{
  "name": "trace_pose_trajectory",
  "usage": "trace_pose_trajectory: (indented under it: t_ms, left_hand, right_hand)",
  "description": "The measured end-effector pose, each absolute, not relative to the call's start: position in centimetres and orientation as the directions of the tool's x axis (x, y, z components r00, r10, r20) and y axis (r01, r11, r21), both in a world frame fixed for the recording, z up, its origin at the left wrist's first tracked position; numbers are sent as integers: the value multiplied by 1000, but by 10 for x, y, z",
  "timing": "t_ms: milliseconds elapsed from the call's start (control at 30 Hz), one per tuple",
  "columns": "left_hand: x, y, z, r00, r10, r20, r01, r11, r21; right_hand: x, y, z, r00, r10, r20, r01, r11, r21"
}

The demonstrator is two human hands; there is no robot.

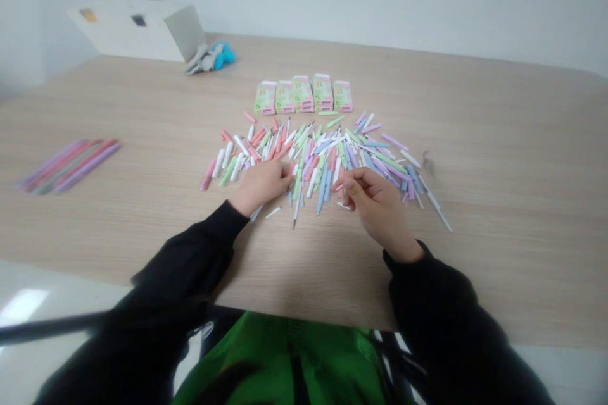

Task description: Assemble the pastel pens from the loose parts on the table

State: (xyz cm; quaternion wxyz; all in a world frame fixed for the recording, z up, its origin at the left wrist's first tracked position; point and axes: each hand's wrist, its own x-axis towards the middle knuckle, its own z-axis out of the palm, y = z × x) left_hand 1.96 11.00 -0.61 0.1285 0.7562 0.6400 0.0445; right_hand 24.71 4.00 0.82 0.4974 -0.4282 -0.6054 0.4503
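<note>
In the head view, the left hand [261, 183] lies palm-down and relaxed, holding nothing, on the near edge of a fan of loose pastel pens [316, 164], their long axes splaying, many tips toward the person. The right hand [380, 205] curls, fingertips pinched just beside them; anything held is too small to tell. Five green-and-pink boxes [304, 95] stand beyond the pens on the wooden surface [475, 126].

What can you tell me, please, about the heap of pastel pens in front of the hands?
The heap of pens is a loose fan of slim, plastic-looking pens and pen parts in pink, green, blue, lilac and white, a few with dark pointed tips. They lie flat and cross at many angles on the wood-look table. The left hand rests on its near edge, and the right hand is just beside it.
</note>
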Motion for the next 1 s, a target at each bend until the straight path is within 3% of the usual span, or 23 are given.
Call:
trace_pose_trajectory:
  t_ms: [333,633,700,800,900,1000]
  left_hand:
    - [10,119,-9,231,964,-133,921,-172,351]
    - [7,118,-2,168,984,56,887,-175,427]
    - [11,112,7,202,969,141,815,-247,524]
    - [22,98,16,375,896,238,507,-413,757]
    - [33,82,17,552,815,179,276,-381,883]
    - [41,69,14,669,739,83,235,-316,919]
  right_hand:
    - [243,36,13,-135,953,272,161,291,-943]
    - [245,37,11,-116,948,296,185,314,-931]
    - [247,38,12,-88,941,328,191,339,-921]
    - [250,39,18,5,913,409,170,402,-900]
    - [255,41,25,103,872,479,151,462,-874]
    - [258,40,27,108,847,520,182,497,-848]
